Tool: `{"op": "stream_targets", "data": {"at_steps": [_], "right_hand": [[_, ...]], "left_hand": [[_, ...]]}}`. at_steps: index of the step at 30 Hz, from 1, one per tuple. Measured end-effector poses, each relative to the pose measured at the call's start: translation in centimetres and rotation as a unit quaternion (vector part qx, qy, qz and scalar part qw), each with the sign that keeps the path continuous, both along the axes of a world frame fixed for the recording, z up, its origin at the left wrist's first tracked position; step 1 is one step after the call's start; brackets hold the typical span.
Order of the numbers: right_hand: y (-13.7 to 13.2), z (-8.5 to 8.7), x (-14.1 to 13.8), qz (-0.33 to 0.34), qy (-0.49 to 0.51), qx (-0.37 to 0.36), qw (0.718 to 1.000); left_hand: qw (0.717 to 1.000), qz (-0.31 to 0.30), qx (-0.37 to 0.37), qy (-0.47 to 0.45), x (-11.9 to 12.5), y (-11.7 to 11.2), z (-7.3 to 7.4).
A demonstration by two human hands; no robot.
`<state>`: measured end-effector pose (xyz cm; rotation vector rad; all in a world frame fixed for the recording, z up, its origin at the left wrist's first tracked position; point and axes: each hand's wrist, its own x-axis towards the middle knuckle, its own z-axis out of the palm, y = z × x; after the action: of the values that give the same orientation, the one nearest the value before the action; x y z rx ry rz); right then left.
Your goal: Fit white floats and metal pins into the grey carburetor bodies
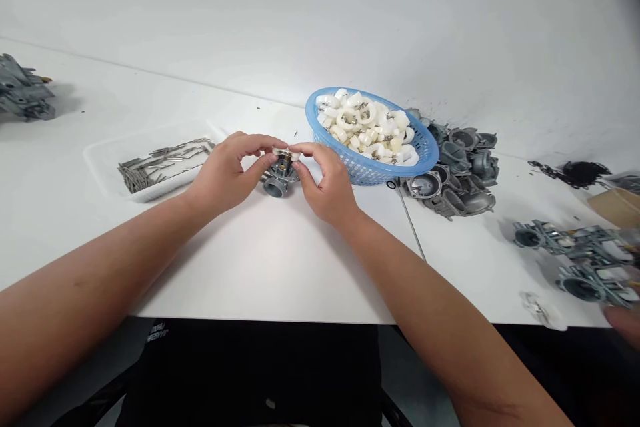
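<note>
A small grey metal carburetor [276,187] rests on the white table between my hands. On top of it sits a white plastic carburetor float [280,151], partly covered by fingers. My left hand [224,172] pinches the float's left side between thumb and index finger. From the other side, the thumb and index finger of my right hand [330,188] close on the float's right end. Whether the fingertips also touch the carburetor body is hard to make out.
A translucent tray [95,163] of thin metal pins [165,160] lies left. Behind my right hand stands a blue basket [367,173] full of white floats [365,120]. Grey metal bowls [460,173] are heaped beyond it. More carburetors [580,240] and another person's hand [624,321] are far right.
</note>
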<state>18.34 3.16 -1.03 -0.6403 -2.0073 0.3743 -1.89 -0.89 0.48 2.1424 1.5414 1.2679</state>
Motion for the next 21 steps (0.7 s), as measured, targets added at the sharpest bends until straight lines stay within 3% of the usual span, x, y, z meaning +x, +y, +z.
{"op": "stream_targets", "data": {"at_steps": [9,16,21], "right_hand": [[-0.05,0.53,0.20,0.016,-0.008,-0.029,0.999],[-0.36,0.76,0.34,-0.007,-0.009,-0.051,0.999],[-0.60,0.69,0.39,-0.029,-0.012,-0.096,0.995]], "left_hand": [[1.000,-0.018,-0.018,-0.003,-0.14,0.05,0.08],[0.985,-0.059,-0.153,-0.053,-0.69,0.04,0.07],[0.977,-0.073,-0.202,-0.001,-0.70,-0.06,0.17]]}}
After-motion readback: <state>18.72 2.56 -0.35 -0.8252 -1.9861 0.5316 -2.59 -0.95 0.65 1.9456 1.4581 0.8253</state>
